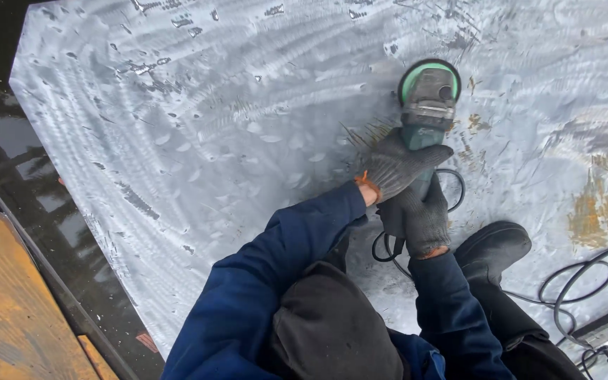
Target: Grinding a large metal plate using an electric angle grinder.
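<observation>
Head view: person crouches on a big grey metal sheet [198, 127], both hands in grey knit gloves w/ orange cuffs, blue sleeves. Left hand [397, 167] is clenched round the front of the angle grinder [425, 105], just behind the head; right hand [422, 218] is wrapped round the rear of the body, near where the black cable [452, 184] leaves. Two-handed hold probably steadies the tool and keeps the disc pressed flat on the plate. Grinder sits upper-centre of the sheet, directly ahead of the hands, its green-rimmed guard pointing away from the person, prob. so debris goes outward. Cable loops back under the wrists, and more cable [578, 278] lies in curves at right, running to a grey box-shaped unit [603, 329] at lower right, out of the disc's way. Black shoe [492, 245] is planted on the sheet just beside the right hand, likely for balance. Sheet shows swirled arc marks all over, w/ rusty brown patches [603, 211] at right. Small pale label on the box; too small to tell more. No other signs or pkgs. Left edge: dark wet ground [15, 141] and a yellow-orange board [8, 302].
</observation>
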